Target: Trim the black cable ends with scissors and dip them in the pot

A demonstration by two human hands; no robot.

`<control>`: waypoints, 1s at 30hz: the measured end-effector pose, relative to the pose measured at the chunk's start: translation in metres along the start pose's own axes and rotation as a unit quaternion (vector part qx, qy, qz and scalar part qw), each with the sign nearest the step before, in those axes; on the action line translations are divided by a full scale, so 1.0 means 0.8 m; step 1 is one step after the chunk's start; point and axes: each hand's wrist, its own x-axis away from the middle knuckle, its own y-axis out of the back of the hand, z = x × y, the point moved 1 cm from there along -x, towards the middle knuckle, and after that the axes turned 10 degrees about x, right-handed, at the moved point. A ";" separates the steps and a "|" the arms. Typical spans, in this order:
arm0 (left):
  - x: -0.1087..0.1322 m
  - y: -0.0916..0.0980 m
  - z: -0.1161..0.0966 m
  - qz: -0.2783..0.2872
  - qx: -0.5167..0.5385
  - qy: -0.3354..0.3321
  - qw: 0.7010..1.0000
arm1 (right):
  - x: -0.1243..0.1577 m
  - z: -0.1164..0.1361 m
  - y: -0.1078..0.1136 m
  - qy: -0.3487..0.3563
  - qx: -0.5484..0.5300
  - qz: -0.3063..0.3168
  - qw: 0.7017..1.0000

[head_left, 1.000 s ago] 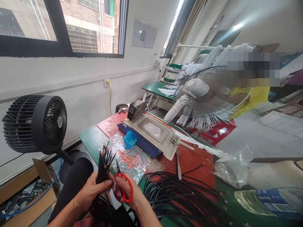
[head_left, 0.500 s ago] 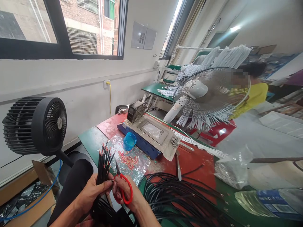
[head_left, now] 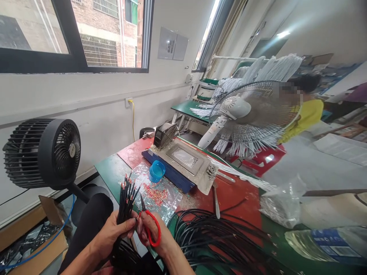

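My left hand (head_left: 110,233) is closed around a bundle of thin black wires (head_left: 126,200) with reddish tips, held upright over my lap. My right hand (head_left: 153,236) grips red-handled scissors (head_left: 149,225), whose dark blades point up beside the bundle. The two hands touch at the fingertips. More of the black wires trail down below my hands. A large coil of black cable (head_left: 218,240) lies on the table just right of my right hand.
A black floor fan (head_left: 43,152) stands at the left. On the red and green table (head_left: 237,191) sit a metal machine (head_left: 183,160), a blue cup (head_left: 157,170), a plastic sheet with red bits (head_left: 156,193) and a white fan (head_left: 249,114). A person in yellow (head_left: 304,114) works behind it.
The view has shifted slightly. My hands, the wire bundle and the scissors stay almost where they were.
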 end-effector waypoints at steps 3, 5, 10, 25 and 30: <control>0.000 0.000 -0.001 0.004 -0.005 0.008 1.000 | 0.000 0.000 0.001 -0.007 0.006 0.007 1.000; 0.001 0.000 -0.001 0.005 -0.007 0.011 1.000 | 0.000 0.000 0.001 -0.007 0.000 0.006 1.000; 0.002 0.002 -0.001 0.015 -0.011 0.009 1.000 | 0.000 -0.001 0.002 -0.026 -0.035 0.001 0.999; 0.002 0.005 0.002 0.009 0.008 0.007 1.000 | -0.001 0.001 0.001 0.033 -0.035 -0.046 0.998; 0.003 0.007 -0.001 -0.027 0.008 0.005 1.000 | 0.001 0.005 0.001 0.033 -0.040 -0.029 0.998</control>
